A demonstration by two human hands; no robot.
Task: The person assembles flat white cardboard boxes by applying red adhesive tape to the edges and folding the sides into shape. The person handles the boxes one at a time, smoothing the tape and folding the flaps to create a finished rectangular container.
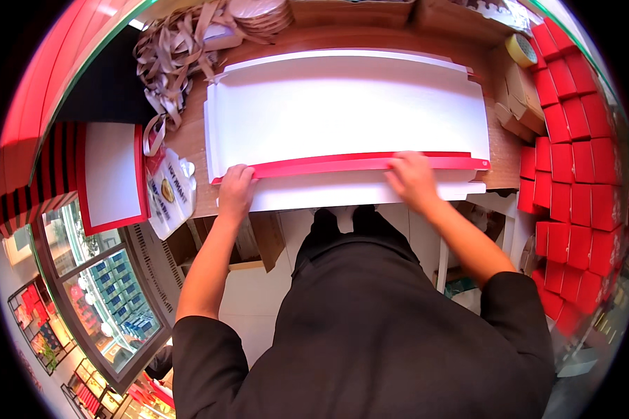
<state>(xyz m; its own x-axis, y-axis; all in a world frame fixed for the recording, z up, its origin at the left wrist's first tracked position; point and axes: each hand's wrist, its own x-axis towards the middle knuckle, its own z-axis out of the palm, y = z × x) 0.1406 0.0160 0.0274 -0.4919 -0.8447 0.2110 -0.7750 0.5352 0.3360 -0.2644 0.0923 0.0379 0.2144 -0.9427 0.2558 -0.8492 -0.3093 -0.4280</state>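
A person's black-clad torso fills the foreground. Ahead, a flat white card sheet (349, 115) lies on the table (500, 171), its long axis left to right. Left hand (236, 190) and right hand (412, 178) press flat, fingers spread, on its red near flap (328, 165).

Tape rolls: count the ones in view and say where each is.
1. A tape roll lies at the far right corner of the table, beside the stacked red boxes. Others may be hidden among the clutter along the far edge.
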